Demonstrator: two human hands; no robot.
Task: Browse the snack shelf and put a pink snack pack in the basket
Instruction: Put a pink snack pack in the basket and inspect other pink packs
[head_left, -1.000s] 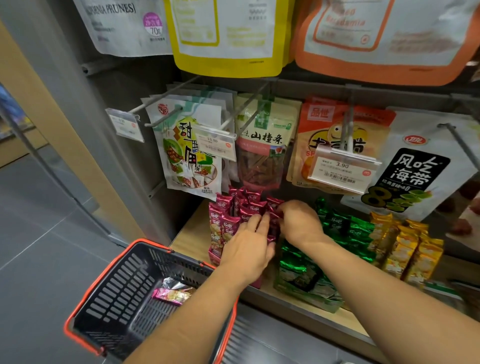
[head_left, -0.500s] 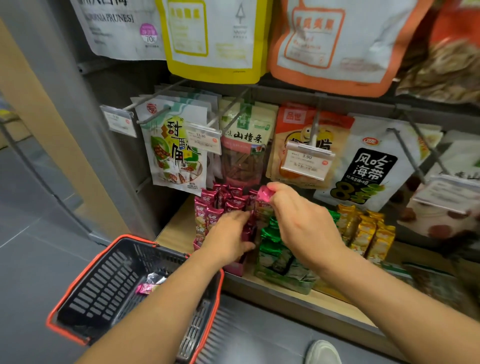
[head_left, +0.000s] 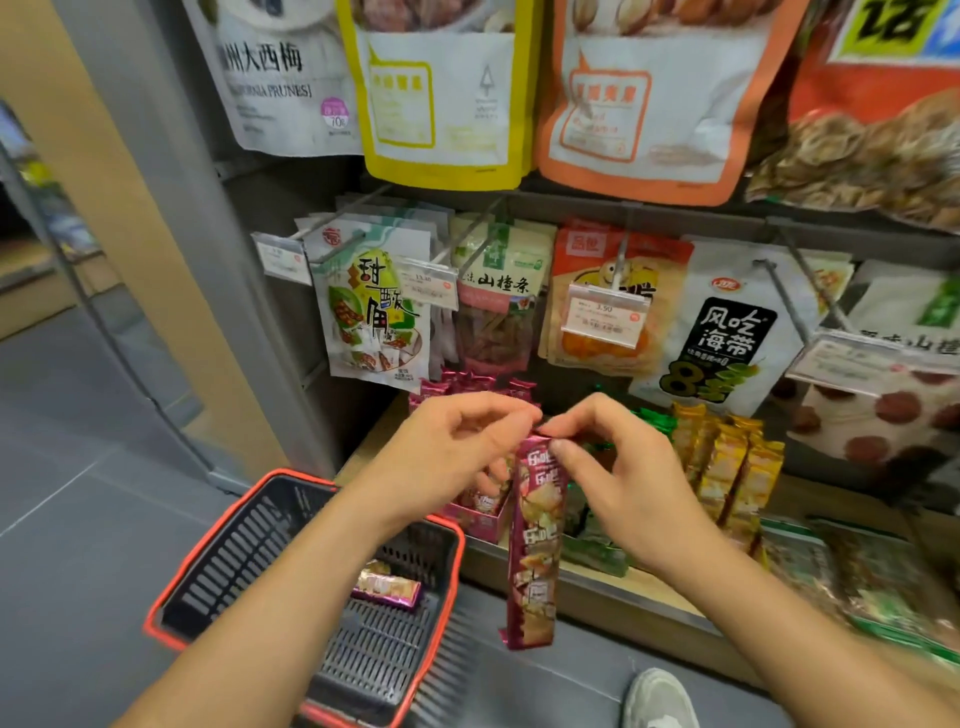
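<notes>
my left hand (head_left: 452, 457) and right hand (head_left: 623, 483) fingers (head_left: 566, 453) pinch the top of a long pink foil snack pack (head_left: 535, 540), off the wooden shelf (head_left: 366, 449) but not yet in the red-rimmed black plastic basket (head_left: 244, 561).

We see yellow packs (head_left: 727, 467) just right of the right hand (head_left: 623, 483), green packs (head_left: 653, 419) behind it, price tag (head_left: 602, 314) above, shoe (head_left: 657, 696) below.

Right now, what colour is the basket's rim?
Orange-red; the basket rim shows best in the head view.
</notes>
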